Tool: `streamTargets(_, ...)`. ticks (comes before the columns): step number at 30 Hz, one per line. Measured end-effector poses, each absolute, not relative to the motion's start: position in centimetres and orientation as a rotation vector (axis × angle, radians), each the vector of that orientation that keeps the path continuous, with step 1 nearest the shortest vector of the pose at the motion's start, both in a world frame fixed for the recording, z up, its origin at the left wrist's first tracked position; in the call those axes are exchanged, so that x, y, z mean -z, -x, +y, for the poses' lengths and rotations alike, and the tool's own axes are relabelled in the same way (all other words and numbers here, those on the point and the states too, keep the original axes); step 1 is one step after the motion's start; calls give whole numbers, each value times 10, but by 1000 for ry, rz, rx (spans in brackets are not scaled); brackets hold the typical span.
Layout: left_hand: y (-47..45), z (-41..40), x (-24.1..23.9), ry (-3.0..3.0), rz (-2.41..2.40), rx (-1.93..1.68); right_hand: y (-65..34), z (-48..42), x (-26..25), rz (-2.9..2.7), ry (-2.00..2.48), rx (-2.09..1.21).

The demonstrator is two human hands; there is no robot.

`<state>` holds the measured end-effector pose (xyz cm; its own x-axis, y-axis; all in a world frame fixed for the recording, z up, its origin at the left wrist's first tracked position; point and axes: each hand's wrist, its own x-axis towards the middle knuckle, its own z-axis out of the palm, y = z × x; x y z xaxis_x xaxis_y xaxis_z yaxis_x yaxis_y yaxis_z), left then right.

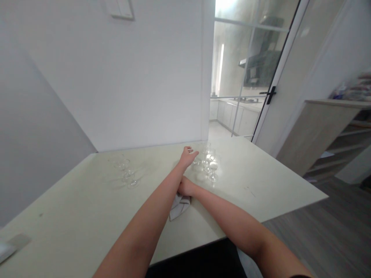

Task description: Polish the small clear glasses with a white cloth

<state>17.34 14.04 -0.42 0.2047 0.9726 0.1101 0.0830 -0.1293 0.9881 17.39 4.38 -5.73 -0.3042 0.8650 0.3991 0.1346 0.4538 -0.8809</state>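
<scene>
My left hand (189, 155) reaches over the table, its thumb and fingers apart, beside a clear glass (196, 160) at the near left of a cluster. Several clear stemmed glasses (213, 166) stand close together just right of that hand. Below and behind my left forearm, my right hand (187, 187) is closed on a light grey cloth (180, 207) that rests on the table; its fingers are partly hidden. Another group of clear glassware (127, 174) sits to the left, too faint to tell whether upright or tipped.
The pale table (87, 216) meets a white wall (145, 77) at its far edge. A white object (6, 251) lies at the near left edge. A glazed door (261, 85) with a black handle and a shelf unit (327, 131) are on the right.
</scene>
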Motion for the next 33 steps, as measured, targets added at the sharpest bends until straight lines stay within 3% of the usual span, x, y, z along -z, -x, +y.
streamTargets(16, -172, 128, -4, -1529, 1061, -1092, -175, 49, 63, -1789, 831, -906)
streamTargets(28, -100, 47, -29, -2146, 883, -1679, -183, 41, 47, -1578, 989, -1105)
streamTargets(30, -67, 39, -31, -2233, 956, -1822, -186, 40, 44, -1383, 1137, -1201)
streamTargets(33, -19, 46, -28, -2060, 1224, -2121, -186, 42, 47, -1236, 978, -1343)
